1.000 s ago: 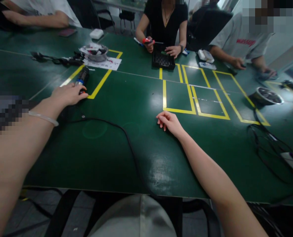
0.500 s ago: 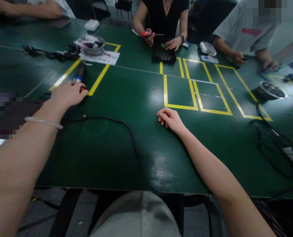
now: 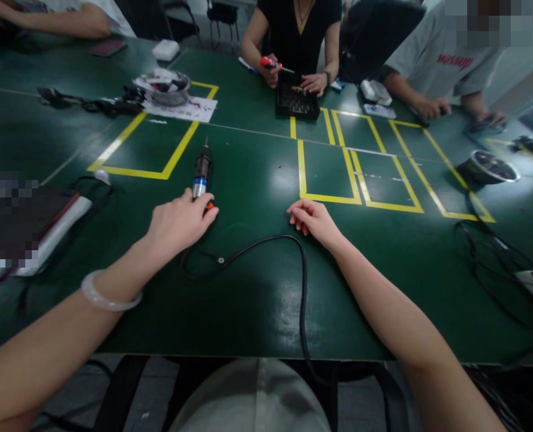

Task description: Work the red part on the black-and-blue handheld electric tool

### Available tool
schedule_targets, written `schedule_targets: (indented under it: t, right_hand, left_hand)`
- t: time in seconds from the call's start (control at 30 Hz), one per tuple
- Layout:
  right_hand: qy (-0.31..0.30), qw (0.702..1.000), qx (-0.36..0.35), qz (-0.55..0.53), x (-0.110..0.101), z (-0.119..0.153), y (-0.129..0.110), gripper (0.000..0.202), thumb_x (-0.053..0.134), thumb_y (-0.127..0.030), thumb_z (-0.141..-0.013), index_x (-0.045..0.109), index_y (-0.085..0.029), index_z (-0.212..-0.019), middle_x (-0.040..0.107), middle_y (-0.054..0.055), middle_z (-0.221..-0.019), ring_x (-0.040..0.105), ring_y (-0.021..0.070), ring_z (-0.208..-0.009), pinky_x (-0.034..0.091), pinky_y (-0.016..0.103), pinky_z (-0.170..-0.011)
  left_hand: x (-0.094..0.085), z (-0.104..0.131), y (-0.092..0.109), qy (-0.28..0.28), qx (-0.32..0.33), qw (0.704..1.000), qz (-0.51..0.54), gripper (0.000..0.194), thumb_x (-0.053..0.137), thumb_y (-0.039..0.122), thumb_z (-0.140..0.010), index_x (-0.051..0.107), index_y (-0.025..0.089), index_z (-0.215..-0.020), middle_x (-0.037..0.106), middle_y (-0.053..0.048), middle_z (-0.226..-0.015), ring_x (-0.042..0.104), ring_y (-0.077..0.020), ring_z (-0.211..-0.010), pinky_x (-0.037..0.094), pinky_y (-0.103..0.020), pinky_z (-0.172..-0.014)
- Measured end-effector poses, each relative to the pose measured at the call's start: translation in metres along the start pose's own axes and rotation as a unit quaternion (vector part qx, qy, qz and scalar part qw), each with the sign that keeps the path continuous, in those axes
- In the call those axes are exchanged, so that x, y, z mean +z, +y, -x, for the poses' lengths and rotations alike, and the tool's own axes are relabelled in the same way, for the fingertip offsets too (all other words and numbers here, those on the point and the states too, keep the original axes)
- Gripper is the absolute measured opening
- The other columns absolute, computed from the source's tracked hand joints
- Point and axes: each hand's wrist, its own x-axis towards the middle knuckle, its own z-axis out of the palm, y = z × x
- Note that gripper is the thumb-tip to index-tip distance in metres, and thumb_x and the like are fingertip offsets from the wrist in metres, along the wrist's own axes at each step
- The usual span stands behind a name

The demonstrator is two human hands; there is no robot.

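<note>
My left hand (image 3: pixel 183 219) is wrapped round the rear of a black electric screwdriver (image 3: pixel 202 170) with a blue and silver band. The tool's bit points away from me, toward the far side of the table, and an orange part shows by my thumb. A black cable (image 3: pixel 303 288) loops over the green table (image 3: pixel 248 312) and runs down over its front edge. My right hand (image 3: pixel 310 221) rests on the table just below a yellow taped rectangle, fingers loosely curled together, with no object visible in them.
Across the table a person holds a red screwdriver (image 3: pixel 270 62) at a black tray (image 3: pixel 297 111). A bowl (image 3: pixel 169 90) of parts stands on paper at the back left. At the right are a round metal container (image 3: pixel 491 167) and cables (image 3: pixel 477 264). Notebooks (image 3: pixel 63 231) lie at the left.
My left hand has moved right and toward me with the electric screwdriver, out of the left taped rectangle. The black cable has shifted right. My right hand has barely moved.
</note>
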Motion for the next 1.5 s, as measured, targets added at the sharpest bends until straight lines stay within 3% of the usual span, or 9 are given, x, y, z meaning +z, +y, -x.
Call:
schedule_targets:
  t: [0.1, 0.2, 0.3, 0.43, 0.53, 0.6, 0.8, 1.0, 1.5]
  right_hand:
    - [-0.009, 0.998, -0.005, 0.056, 0.003, 0.002, -0.013, 0.015, 0.055, -0.028, -0.088, 0.063, -0.015, -0.085, 0.064, 0.001, -0.069, 0.052, 0.0079, -0.053, 0.038, 0.016, -0.041]
    - [-0.058, 0.993, -0.008, 0.106, 0.014, 0.008, -0.024, 0.014, 0.058, -0.028, -0.087, 0.064, -0.016, -0.085, 0.067, 0.003, -0.073, 0.058, 0.0099, -0.061, 0.042, 0.015, -0.044]
    - [-0.094, 0.991, 0.023, 0.091, 0.028, 0.013, -0.028, 0.013, 0.059, -0.029, -0.088, 0.061, -0.017, -0.087, 0.067, 0.002, -0.071, 0.058, 0.0099, -0.057, 0.043, 0.016, -0.040]
    - [-0.090, 0.992, 0.071, 0.046, 0.038, 0.018, -0.023, 0.013, 0.063, -0.028, -0.086, 0.056, -0.017, -0.083, 0.061, -0.002, -0.059, 0.055, 0.0084, -0.046, 0.042, 0.016, -0.034]
    - [-0.076, 0.993, 0.087, -0.037, 0.036, 0.021, -0.017, 0.011, 0.063, -0.021, -0.083, 0.053, -0.017, -0.083, 0.058, -0.006, -0.054, 0.054, 0.0079, -0.044, 0.042, 0.015, -0.033]
    - [-0.076, 0.989, 0.093, -0.083, 0.035, 0.024, -0.014, 0.011, 0.064, -0.020, -0.081, 0.054, -0.017, -0.083, 0.058, -0.006, -0.054, 0.055, 0.0081, -0.045, 0.043, 0.014, -0.033]
    - [-0.089, 0.984, 0.098, -0.121, 0.036, 0.027, -0.012, 0.028, 0.072, -0.036, -0.079, 0.053, -0.017, -0.084, 0.061, -0.006, -0.054, 0.057, 0.0086, -0.044, 0.044, 0.015, -0.033]
    - [-0.093, 0.983, 0.091, -0.132, 0.041, 0.030, -0.010, 0.032, 0.074, -0.041, -0.078, 0.053, -0.017, -0.084, 0.060, -0.006, -0.055, 0.056, 0.0086, -0.044, 0.044, 0.015, -0.033]
    - [-0.045, 0.972, 0.094, -0.212, 0.042, 0.029, -0.012, 0.022, 0.071, -0.031, -0.074, 0.055, -0.018, -0.082, 0.057, -0.006, -0.064, 0.052, 0.0059, -0.047, 0.044, 0.015, -0.035]
  left_hand:
    - [-0.001, 0.017, 0.035, 0.012, 0.058, 0.998, -0.009, 0.053, 0.030, 0.053, -0.101, 0.057, 0.024, -0.136, 0.055, -0.020, -0.133, 0.067, -0.0367, -0.096, 0.053, -0.043, -0.070]
    - [-0.004, 0.026, 0.064, 0.019, 0.102, 0.995, -0.012, 0.048, 0.034, 0.051, -0.101, 0.059, 0.024, -0.132, 0.056, -0.021, -0.133, 0.068, -0.0361, -0.094, 0.052, -0.041, -0.067]
    - [-0.007, 0.028, 0.088, 0.018, 0.123, 0.992, -0.010, 0.044, 0.036, 0.048, -0.101, 0.061, 0.024, -0.129, 0.057, -0.022, -0.133, 0.069, -0.0357, -0.091, 0.052, -0.039, -0.065]
    - [-0.007, 0.027, 0.106, 0.020, 0.146, 0.989, 0.007, 0.043, 0.036, 0.047, -0.102, 0.062, 0.022, -0.125, 0.061, -0.022, -0.125, 0.071, -0.0345, -0.085, 0.051, -0.038, -0.063]
    - [-0.005, 0.027, 0.108, 0.029, 0.160, 0.986, 0.025, 0.047, 0.038, 0.054, -0.101, 0.061, 0.023, -0.126, 0.063, -0.019, -0.121, 0.071, -0.0335, -0.084, 0.052, -0.038, -0.063]
    - [-0.002, 0.028, 0.106, 0.040, 0.166, 0.985, 0.033, 0.049, 0.037, 0.057, -0.100, 0.060, 0.025, -0.129, 0.060, -0.018, -0.130, 0.071, -0.0331, -0.086, 0.052, -0.038, -0.063]
    - [0.006, 0.030, 0.100, 0.058, 0.159, 0.984, 0.048, 0.051, 0.041, 0.060, -0.098, 0.061, 0.029, -0.133, 0.033, -0.014, -0.160, 0.070, -0.0316, -0.096, 0.054, -0.039, -0.070]
    - [0.017, 0.028, 0.097, 0.085, 0.195, 0.974, 0.074, 0.059, 0.044, 0.053, -0.098, 0.050, 0.025, -0.149, 0.031, -0.014, -0.161, 0.059, -0.0340, -0.115, 0.051, -0.045, -0.089]
    - [0.024, 0.025, 0.091, 0.080, 0.209, 0.968, 0.110, 0.058, 0.050, 0.053, -0.095, 0.053, 0.022, -0.144, 0.027, -0.016, -0.162, 0.055, -0.0357, -0.118, 0.048, -0.047, -0.091]
